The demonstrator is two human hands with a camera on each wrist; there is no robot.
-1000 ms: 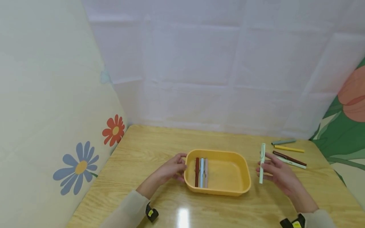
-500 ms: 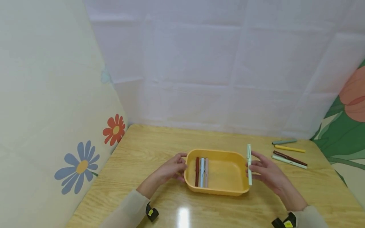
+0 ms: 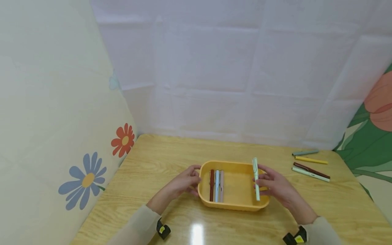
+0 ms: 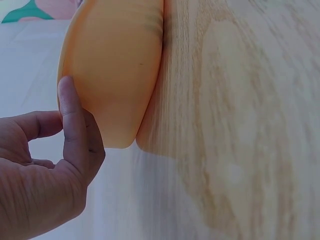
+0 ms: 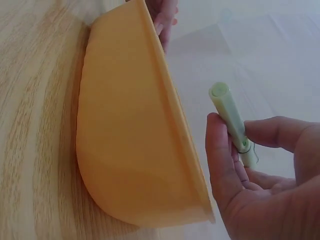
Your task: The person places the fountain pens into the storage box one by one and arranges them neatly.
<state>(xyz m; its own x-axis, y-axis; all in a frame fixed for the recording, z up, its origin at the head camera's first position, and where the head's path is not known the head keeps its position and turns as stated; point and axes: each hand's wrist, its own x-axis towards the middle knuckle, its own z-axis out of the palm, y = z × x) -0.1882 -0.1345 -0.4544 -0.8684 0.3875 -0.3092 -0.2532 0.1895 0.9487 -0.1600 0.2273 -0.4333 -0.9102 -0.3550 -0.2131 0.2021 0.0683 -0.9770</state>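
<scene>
A pale green pen (image 3: 256, 179) with a clip is pinched between the thumb and fingers of my right hand (image 3: 274, 185), over the right end of a yellow tray (image 3: 234, 205). In the right wrist view the pen (image 5: 231, 116) shows above the tray's rim. My left hand (image 3: 184, 180) pinches the tray's left rim, and the left wrist view shows thumb and fingers on either side of the tray wall (image 4: 115, 70). Inside the tray, at its left, a dark red pen (image 3: 211, 185), a light blue pen (image 3: 217, 186) and a pinkish pen (image 3: 222, 186) lie side by side.
At the table's right back lie a grey-green pen (image 3: 305, 152), a yellow pen (image 3: 311, 160), a dark brown pen (image 3: 311, 170) and another pale green pen (image 3: 310, 174). The wooden table (image 3: 165, 153) meets a white cloth (image 3: 199, 85) behind.
My right hand has moved left with the pale green pen, from beside the tray to over its right end. The left hand has stayed at the rim, and the other pens lie unchanged.
</scene>
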